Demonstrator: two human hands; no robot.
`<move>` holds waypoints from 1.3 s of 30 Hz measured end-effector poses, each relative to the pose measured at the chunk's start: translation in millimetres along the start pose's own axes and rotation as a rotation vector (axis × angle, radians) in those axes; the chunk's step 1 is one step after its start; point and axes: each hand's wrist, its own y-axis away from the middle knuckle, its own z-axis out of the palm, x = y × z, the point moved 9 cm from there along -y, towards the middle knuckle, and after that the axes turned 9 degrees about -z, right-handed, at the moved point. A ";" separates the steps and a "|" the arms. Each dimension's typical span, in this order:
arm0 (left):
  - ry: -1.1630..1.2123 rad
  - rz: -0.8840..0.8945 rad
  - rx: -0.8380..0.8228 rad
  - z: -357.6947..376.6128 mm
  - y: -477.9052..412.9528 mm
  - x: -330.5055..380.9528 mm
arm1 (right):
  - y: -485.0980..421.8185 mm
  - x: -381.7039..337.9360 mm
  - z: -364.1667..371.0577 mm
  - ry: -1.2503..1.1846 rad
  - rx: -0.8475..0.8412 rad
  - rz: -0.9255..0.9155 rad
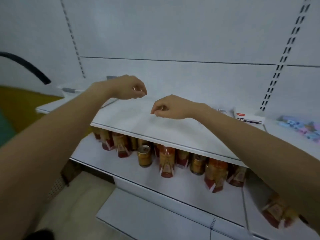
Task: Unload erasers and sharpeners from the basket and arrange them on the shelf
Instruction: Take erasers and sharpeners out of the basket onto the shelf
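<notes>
The left hand (pixel 129 88) and right hand (pixel 170 108) hang over the shelf (pixel 138 122) mid-frame, fingers curled. I cannot tell if they hold anything. An eraser box (pixel 249 118) sits at the right.

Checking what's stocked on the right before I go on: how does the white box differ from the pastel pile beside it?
The white box is one flat rectangular pack with a black strip and a red mark; the pastel pile is many small loose pieces in blue, pink and purple. The box sits left of the pile. Both rest on the upper shelf.
</notes>
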 end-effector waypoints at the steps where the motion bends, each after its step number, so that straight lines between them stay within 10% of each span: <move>1: 0.016 -0.024 0.016 -2.6 7.0 -17.9 | -13.9 -7.3 2.7 0.005 -0.013 -0.015; 17: 0.008 -0.290 0.076 -44.9 5.6 -236.1 | -222.5 -33.3 -7.3 0.067 -0.005 -0.170; 39: 0.015 -0.031 -0.188 28.5 -179.0 -330.2 | -392.5 112.4 33.9 0.047 -0.070 0.055</move>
